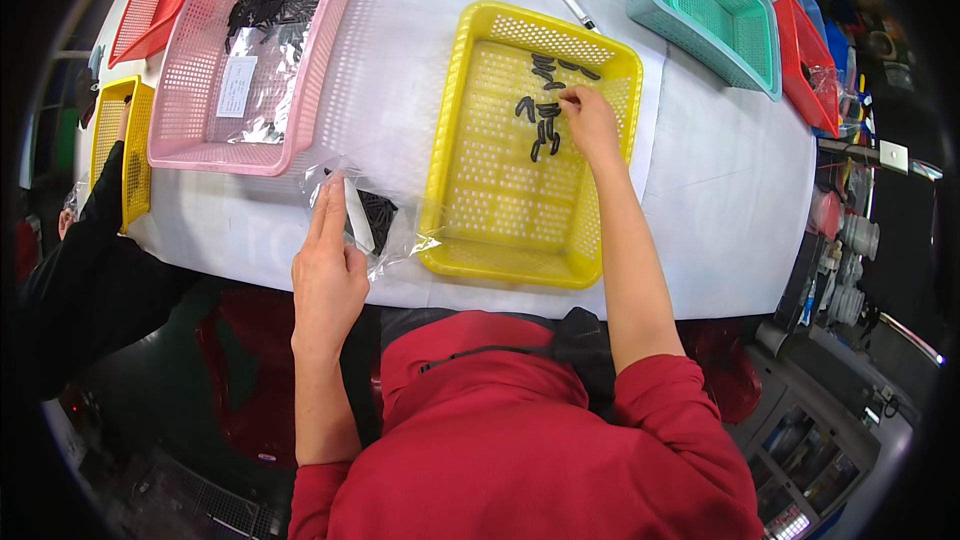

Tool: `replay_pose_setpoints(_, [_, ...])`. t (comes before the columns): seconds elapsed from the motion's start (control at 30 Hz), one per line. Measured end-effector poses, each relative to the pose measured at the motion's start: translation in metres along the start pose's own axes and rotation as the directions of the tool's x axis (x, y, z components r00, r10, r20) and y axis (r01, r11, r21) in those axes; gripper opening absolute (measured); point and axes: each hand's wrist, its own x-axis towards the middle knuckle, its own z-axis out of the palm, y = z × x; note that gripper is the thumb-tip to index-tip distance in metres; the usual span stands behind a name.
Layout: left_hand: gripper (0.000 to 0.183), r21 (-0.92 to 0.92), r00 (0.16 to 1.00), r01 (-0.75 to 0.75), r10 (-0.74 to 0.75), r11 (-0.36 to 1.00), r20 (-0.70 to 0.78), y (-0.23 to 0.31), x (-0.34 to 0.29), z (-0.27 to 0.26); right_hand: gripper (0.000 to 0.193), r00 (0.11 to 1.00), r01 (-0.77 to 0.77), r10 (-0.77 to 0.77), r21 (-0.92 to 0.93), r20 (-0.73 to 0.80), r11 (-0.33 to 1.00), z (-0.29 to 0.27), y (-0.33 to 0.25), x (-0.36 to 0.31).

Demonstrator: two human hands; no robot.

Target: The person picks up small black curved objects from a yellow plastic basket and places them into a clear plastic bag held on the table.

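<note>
My left hand (330, 285) grips the edge of a clear plastic bag (408, 240) with its fingers stretched along it. Slim black pieces (378, 215) and a white label strip lie inside that bag. Over the yellow basket (450, 130), my right hand (592, 123) reaches in with thumb and forefinger pinched together, right beside a loose cluster of small black curved pieces (546, 112). Whether a piece is between those fingertips is too small to make out. The bag's right side touches the near left rim of the basket.
A pink basket (300, 130) at the left holds many black pieces and a labelled clear bag (285, 40). A white marker (570, 2) lies behind the yellow basket. Teal (655, 0) and red baskets (815, 80) stand far right. Another person's dark sleeve (100, 220) reaches a small yellow basket (138, 180).
</note>
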Motion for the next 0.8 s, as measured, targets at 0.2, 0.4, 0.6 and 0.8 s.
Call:
replay_pose_setpoints(0.2, [0.071, -0.016, 1.000, -0.001, 0.001, 1.000, -0.019, -0.002, -0.002, 0.003, 0.018, 0.971, 0.120, -0.050, -0.298, 0.232, 0.947, 0.000, -0.014, 0.010])
replay_pose_setpoints(0.4, [0.073, -0.027, 1.000, 0.015, -0.015, 1.000, -0.014, -0.002, -0.005, 0.003, 0.023, 0.956, -0.158, 0.166, -0.051, 0.242, 0.986, 0.006, -0.020, 0.005])
replay_pose_setpoints(0.6, [0.073, -0.003, 1.000, 0.013, -0.013, 1.000, -0.008, -0.005, -0.007, 0.001, 0.031, 0.947, -0.280, 0.306, -0.217, 0.096, 0.935, 0.033, -0.040, -0.007])
replay_pose_setpoints(0.8, [0.070, -0.017, 1.000, 0.016, -0.016, 1.000, -0.026, -0.004, -0.009, 0.001, 0.031, 0.932, -0.312, 0.350, -0.281, 0.095, 0.908, 0.037, -0.045, -0.005])
